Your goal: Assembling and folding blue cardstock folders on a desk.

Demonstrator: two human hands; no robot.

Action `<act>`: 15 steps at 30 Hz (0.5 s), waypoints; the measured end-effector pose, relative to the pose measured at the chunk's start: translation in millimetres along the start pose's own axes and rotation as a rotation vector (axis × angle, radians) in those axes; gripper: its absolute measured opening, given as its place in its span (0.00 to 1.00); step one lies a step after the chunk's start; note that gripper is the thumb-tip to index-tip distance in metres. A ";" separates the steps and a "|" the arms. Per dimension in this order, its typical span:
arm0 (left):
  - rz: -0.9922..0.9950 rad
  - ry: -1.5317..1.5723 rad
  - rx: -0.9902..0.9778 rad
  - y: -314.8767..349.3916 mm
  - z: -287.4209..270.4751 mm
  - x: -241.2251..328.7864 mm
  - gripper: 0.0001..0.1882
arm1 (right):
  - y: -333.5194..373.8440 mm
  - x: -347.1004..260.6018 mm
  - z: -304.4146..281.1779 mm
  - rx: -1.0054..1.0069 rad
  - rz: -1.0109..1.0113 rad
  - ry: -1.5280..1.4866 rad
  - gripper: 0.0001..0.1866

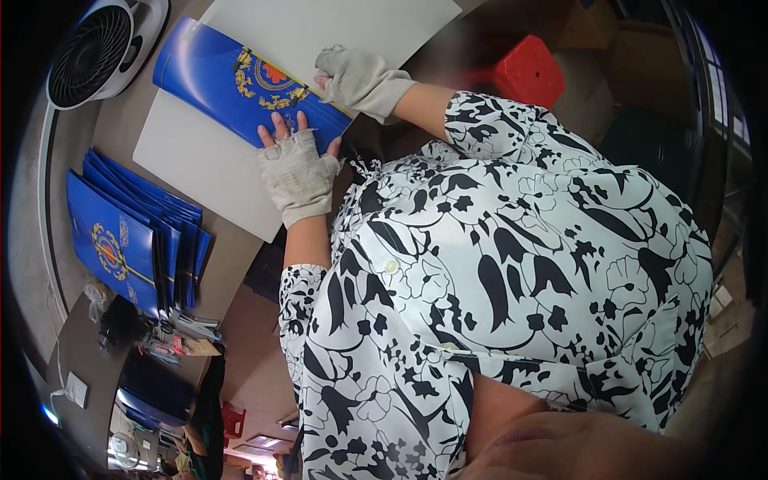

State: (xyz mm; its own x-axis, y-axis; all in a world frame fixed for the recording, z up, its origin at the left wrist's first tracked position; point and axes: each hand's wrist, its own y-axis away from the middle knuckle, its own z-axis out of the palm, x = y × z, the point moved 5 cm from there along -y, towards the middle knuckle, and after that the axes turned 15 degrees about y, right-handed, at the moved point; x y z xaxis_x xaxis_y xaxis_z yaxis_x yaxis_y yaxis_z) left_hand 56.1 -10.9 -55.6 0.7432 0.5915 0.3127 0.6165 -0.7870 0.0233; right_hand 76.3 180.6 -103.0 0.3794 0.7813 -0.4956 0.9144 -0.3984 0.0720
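A glossy blue folder with a gold ring emblem and a yellow line along one edge lies on a large white board. My left hand, in a pale fingerless glove, rests flat on the folder's near part with fingers spread. My right hand, gloved alike, is curled closed at the folder's yellow-lined edge; its fingers are partly hidden, and I cannot make out what they hold, if anything. Left of the board, several matching blue folders lie in a loose, overlapping stack.
A black and white fan stands at the far left. Past the stack are a dark roundish object and a jumble of small items. A red stool stands on the right. Another person's arm shows at the lower left.
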 end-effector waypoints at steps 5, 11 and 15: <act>-0.003 0.005 -0.004 -1.2 -1.0 -0.3 0.43 | 1.1 -5.9 -2.7 0.180 -0.029 0.107 0.15; 0.000 0.011 0.003 -0.9 4.0 -3.3 0.42 | -15.0 17.4 11.3 0.124 -0.047 -0.050 0.14; 0.015 0.004 0.016 0.0 4.4 -2.1 0.41 | -16.6 19.9 9.8 0.086 0.004 -0.067 0.13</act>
State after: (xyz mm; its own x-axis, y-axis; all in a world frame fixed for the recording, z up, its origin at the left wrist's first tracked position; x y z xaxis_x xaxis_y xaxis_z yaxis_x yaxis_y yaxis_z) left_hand 55.7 -11.4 -60.5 0.7516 0.5788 0.3165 0.6092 -0.7930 0.0034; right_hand 67.3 198.1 -122.6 0.3706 0.7469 -0.5520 0.8962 -0.4436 0.0014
